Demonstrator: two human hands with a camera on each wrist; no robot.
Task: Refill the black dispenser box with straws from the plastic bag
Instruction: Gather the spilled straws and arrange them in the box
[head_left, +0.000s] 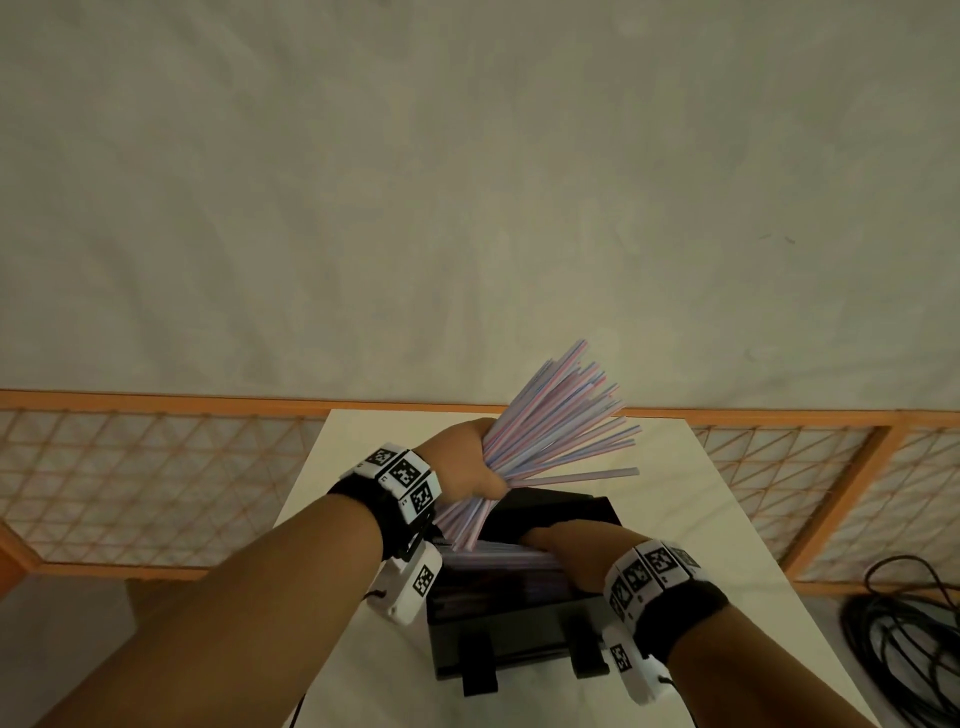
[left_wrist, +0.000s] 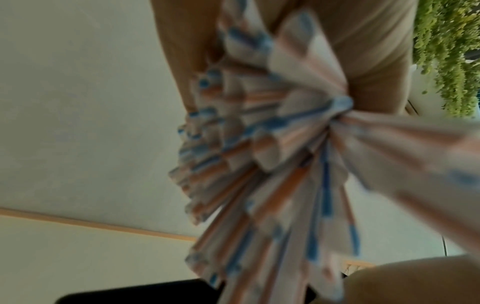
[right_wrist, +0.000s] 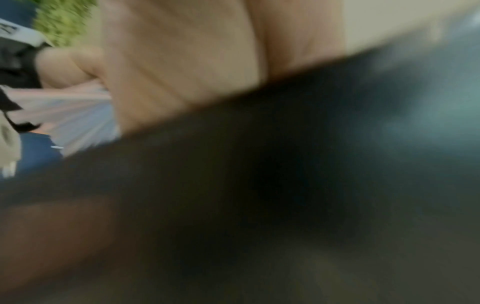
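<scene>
My left hand (head_left: 470, 462) grips a thick bunch of pink, blue and white striped straws (head_left: 561, 421) around its middle, and the bunch fans out up and to the right above the black dispenser box (head_left: 509, 618). The same straws (left_wrist: 272, 164) fill the left wrist view, blurred. The box stands on a white table (head_left: 717, 530) with its lid (head_left: 550, 512) raised at the back, and straws lie inside it. My right hand (head_left: 566, 551) reaches into the box's open top with its fingers against the lid; the fingers are mostly hidden. The right wrist view is blurred: palm (right_wrist: 182, 67) against a black surface.
An orange-framed mesh railing (head_left: 156, 478) runs behind the table on both sides. A coil of black cable (head_left: 904, 639) lies on the floor at the right. Two black feet (head_left: 478, 670) stick out at the box's front. No plastic bag is in view.
</scene>
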